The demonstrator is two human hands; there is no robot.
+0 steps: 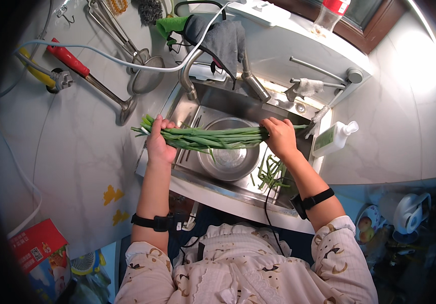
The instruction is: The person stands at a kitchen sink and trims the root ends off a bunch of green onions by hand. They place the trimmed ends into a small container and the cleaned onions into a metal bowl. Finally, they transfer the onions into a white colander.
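A bundle of long green scallions (218,137) stretches level across the sink between my two hands. My left hand (161,142) grips its left end, where cut tips stick out past the thumb. Around the right end my right hand (281,136) is closed, with a thin stalk poking out beyond the knuckles. Below the bundle, a round stainless steel basin (228,175) stands in the steel sink (187,170); the scallions cover part of it. Short cut green pieces (271,173) lie in the sink right of the basin.
Two faucet spouts (186,81) rise behind the sink, with a grey cloth (218,38) hanging near them. At right stands a white pump bottle (334,138). A red-handled ladle (88,76) and wire strainers (146,74) hang at left. A white cable (126,65) crosses above.
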